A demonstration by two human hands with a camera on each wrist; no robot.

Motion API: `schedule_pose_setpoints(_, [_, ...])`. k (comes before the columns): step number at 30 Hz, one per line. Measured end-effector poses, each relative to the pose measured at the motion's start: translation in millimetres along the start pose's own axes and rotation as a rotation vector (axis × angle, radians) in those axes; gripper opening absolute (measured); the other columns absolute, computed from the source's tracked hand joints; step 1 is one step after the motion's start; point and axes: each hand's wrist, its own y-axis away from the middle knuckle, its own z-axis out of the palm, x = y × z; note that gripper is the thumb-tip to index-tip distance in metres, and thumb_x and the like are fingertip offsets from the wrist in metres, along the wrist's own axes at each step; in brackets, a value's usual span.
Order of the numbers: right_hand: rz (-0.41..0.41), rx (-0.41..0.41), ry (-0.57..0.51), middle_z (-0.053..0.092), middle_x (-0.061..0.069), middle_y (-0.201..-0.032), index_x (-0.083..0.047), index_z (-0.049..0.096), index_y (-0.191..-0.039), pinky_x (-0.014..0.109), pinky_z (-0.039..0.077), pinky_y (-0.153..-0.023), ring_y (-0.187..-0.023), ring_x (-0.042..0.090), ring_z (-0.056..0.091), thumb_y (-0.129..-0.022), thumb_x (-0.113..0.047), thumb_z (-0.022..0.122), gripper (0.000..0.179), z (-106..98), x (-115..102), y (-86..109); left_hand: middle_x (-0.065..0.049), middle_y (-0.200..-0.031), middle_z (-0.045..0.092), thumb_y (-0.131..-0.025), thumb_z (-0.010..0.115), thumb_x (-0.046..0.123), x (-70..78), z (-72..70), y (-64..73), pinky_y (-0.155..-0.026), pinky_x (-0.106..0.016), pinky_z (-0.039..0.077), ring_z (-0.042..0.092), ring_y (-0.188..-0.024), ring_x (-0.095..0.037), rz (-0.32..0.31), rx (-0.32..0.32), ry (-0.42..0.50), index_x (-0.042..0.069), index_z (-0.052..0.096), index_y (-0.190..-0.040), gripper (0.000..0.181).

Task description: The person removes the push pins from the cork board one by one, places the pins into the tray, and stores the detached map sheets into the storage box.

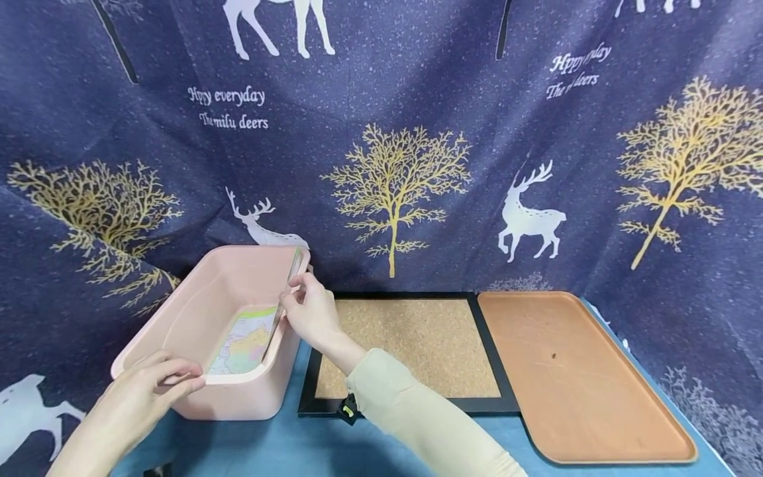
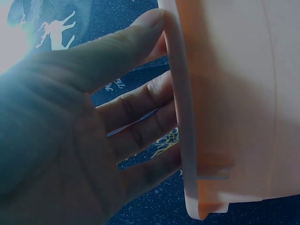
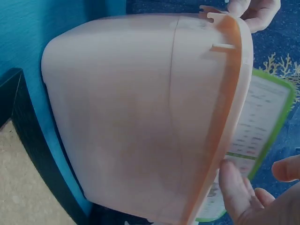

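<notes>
A pink plastic bin (image 1: 238, 397) stands at the left of the table. My left hand (image 1: 152, 387) grips its near rim at the left corner; in the left wrist view the thumb lies at the rim (image 2: 180, 98) and the other fingers reach behind it. Inside the bin shows a colourful map (image 1: 244, 341) with a green upper border. A thin printed board stands along the bin's right wall, edge-on in the head view. My right hand (image 1: 312, 311) pinches its edge over the right rim. The right wrist view shows that board (image 3: 258, 122), green-edged and text-covered, projecting past the rim.
A black-framed cork board (image 1: 411, 344) lies right of the bin, with an orange-brown tray (image 1: 584, 377) beyond it. A small black object with a yellow mark (image 1: 348, 408) is at the frame's near edge. Behind hangs a dark blue patterned cloth (image 1: 417, 79).
</notes>
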Motion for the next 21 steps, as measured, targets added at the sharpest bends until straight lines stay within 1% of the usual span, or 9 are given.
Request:
schedule_pose_setpoints(3, [-0.04, -0.003, 0.079, 0.067, -0.002, -0.09, -0.01, 0.062, -0.111, 0.021, 0.05, -0.064, -0.075, 0.008, 0.064, -0.095, -0.018, 0.061, 0.018, -3, 2, 1.6, 0.012, -0.084, 0.059, -0.075, 0.083, 0.013, 0.5, -0.6, 0.0, -0.061, -0.021, 0.051, 0.056, -0.074, 0.004, -0.015, -0.003, 0.01, 0.02, 0.073, -0.085, 0.016])
schedule_pose_setpoints(6, [-0.073, -0.058, 0.154, 0.067, 0.003, -0.106, -0.01, 0.062, -0.117, 0.022, 0.049, -0.073, -0.089, 0.012, 0.062, -0.095, -0.024, 0.062, 0.027, -9, 4, 4.3, 0.01, -0.088, 0.06, -0.078, 0.082, 0.017, 1.3, -1.4, 0.3, -0.061, -0.024, 0.053, 0.057, -0.074, 0.005, -0.047, -0.03, 0.01, 0.02, 0.073, -0.088, 0.014])
schedule_pose_setpoints(10, [-0.114, -0.161, 0.277, 0.061, 0.006, -0.122, -0.011, 0.057, -0.13, 0.028, 0.048, -0.083, -0.103, 0.016, 0.059, -0.097, -0.032, 0.059, 0.039, -20, 5, 10.9, 0.008, -0.09, 0.06, -0.082, 0.08, 0.02, 2.1, -0.4, 0.3, -0.061, -0.029, 0.054, 0.057, -0.072, 0.004, -0.081, -0.075, 0.002, 0.019, 0.073, -0.09, 0.011])
schedule_pose_setpoints(12, [-0.137, -0.199, 0.345, 0.058, 0.005, -0.129, -0.012, 0.054, -0.135, 0.03, 0.046, -0.091, -0.112, 0.016, 0.056, -0.098, -0.034, 0.057, 0.043, -27, 5, 14.8, 0.008, -0.09, 0.059, -0.082, 0.08, 0.019, 2.6, 0.3, 0.0, -0.061, -0.028, 0.054, 0.057, -0.072, 0.004, -0.077, -0.077, -0.003, 0.018, 0.073, -0.089, 0.01])
schedule_pose_setpoints(13, [-0.147, -0.212, 0.37, 0.055, 0.005, -0.133, -0.012, 0.053, -0.136, 0.031, 0.044, -0.096, -0.119, 0.016, 0.053, -0.099, -0.035, 0.057, 0.044, -30, 4, 16.9, 0.008, -0.089, 0.059, -0.081, 0.08, 0.019, 2.9, 0.7, -0.2, -0.06, -0.028, 0.053, 0.057, -0.071, 0.005, -0.072, -0.074, -0.008, 0.018, 0.073, -0.089, 0.011])
schedule_pose_setpoints(15, [-0.168, -0.234, 0.415, 0.051, 0.003, -0.138, -0.013, 0.052, -0.138, 0.033, 0.041, -0.102, -0.126, 0.017, 0.048, -0.099, -0.035, 0.056, 0.045, -38, 3, 20.8, 0.007, -0.089, 0.059, -0.082, 0.08, 0.02, 4.0, 1.3, -0.7, -0.06, -0.028, 0.053, 0.059, -0.07, 0.003, -0.075, -0.075, -0.014, 0.018, 0.073, -0.089, 0.011])
schedule_pose_setpoints(17, [-0.198, -0.253, 0.449, 0.048, 0.003, -0.142, -0.011, 0.05, -0.14, 0.035, 0.037, -0.106, -0.131, 0.019, 0.044, -0.1, -0.035, 0.055, 0.046, -46, 2, 24.1, 0.004, -0.092, 0.06, -0.081, 0.08, 0.022, 5.4, 1.7, -1.1, -0.061, -0.031, 0.054, 0.062, -0.073, -0.004, -0.076, -0.069, -0.027, 0.015, 0.072, -0.094, 0.016])
schedule_pose_setpoints(19, [-0.227, -0.272, 0.482, 0.045, 0.005, -0.145, -0.01, 0.049, -0.141, 0.037, 0.035, -0.108, -0.133, 0.021, 0.041, -0.101, -0.034, 0.055, 0.047, -53, 2, 26.8, -0.003, -0.097, 0.06, -0.084, 0.079, 0.024, 6.7, 1.4, -1.1, -0.063, -0.037, 0.055, 0.067, -0.078, -0.017, -0.093, -0.082, -0.027, 0.009, 0.07, -0.103, 0.025])
schedule_pose_setpoints(21, [-0.251, -0.288, 0.526, 0.043, 0.006, -0.146, -0.011, 0.048, -0.142, 0.039, 0.035, -0.108, -0.135, 0.023, 0.039, -0.101, -0.035, 0.054, 0.048, -61, 4, 29.5, -0.011, -0.103, 0.058, -0.086, 0.077, 0.024, 7.9, 0.8, -1.3, -0.065, -0.044, 0.055, 0.066, -0.084, -0.031, -0.103, -0.091, -0.03, 0.004, 0.066, -0.112, 0.035])
